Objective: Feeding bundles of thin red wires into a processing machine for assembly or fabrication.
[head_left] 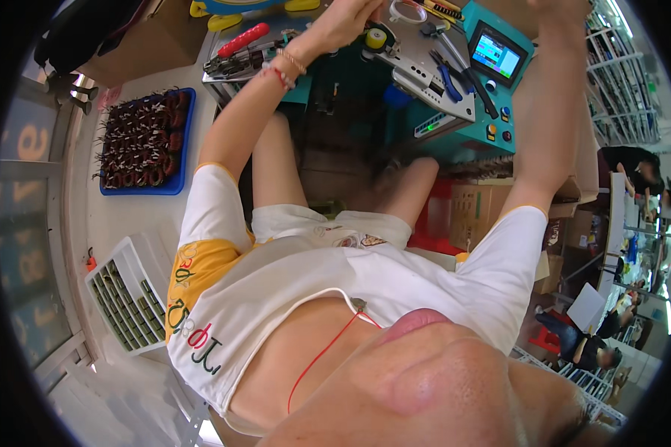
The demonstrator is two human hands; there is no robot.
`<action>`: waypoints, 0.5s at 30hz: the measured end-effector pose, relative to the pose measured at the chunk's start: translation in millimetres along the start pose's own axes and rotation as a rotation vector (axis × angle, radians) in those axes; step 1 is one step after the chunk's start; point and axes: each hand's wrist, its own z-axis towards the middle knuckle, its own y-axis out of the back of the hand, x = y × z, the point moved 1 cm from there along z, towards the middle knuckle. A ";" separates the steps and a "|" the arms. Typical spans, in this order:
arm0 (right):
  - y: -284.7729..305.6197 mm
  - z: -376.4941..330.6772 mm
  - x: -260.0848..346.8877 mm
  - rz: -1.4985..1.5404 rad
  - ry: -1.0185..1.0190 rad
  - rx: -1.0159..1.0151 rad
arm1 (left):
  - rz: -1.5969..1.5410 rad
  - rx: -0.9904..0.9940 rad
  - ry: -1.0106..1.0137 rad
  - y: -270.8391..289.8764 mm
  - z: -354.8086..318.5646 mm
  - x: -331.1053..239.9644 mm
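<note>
My left hand (344,24) reaches over the front of a teal bench machine (466,134), near a small yellow-rimmed roller (376,37). Its fingers point toward the upper edge, which cuts off their tips; whatever they may hold is out of sight. Farther right, my right hand (563,6) is raised beside the machine's lit screen (497,54), and only its lower part shows. On the machine's grey top lie blue-handled pliers (447,77) and a long dark-handled tool (479,91). A red-handled tool (244,40) rests among metal tools left of my left forearm.
A blue tray (189,141) of dark wound coils with loose wire ends stands on the left table. Closer to me, a white crate (138,257) contains rows of green cylindrical parts. Cardboard boxes (476,212) stand under the machine. Other people (596,354) sit in the right background.
</note>
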 end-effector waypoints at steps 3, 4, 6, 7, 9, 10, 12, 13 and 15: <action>1.7 -23.8 -31.2 0.011 -0.157 0.012 | 0.070 -0.338 -0.335 -25.6 -31.4 -14.8; -44.7 -24.7 -72.5 0.185 -0.167 0.121 | 0.189 -0.415 -0.233 1.6 -79.8 -1.1; -24.2 -56.8 -89.4 0.074 -0.365 0.053 | 0.001 -0.381 -0.123 -40.5 -98.2 -15.3; -28.1 -73.9 -108.7 0.113 -0.494 0.102 | -0.066 -0.332 0.049 -53.8 -118.1 -6.0; -48.2 -99.5 -161.4 0.132 -0.476 0.161 | -0.075 -0.287 0.351 -68.5 -143.4 23.7; -57.4 -104.6 -162.1 0.069 -0.615 0.199 | 0.090 -0.314 0.372 -72.6 -149.7 40.3; -48.1 -129.4 -206.1 0.053 -0.405 0.214 | 0.124 -0.295 0.336 -92.7 -132.3 60.7; -55.7 -130.1 -209.0 0.064 -0.413 0.223 | 0.195 -0.293 0.336 -94.1 -131.4 73.0; -69.5 -130.6 -193.2 -0.015 -0.509 0.305 | 0.213 -0.288 0.318 -94.6 -122.7 86.8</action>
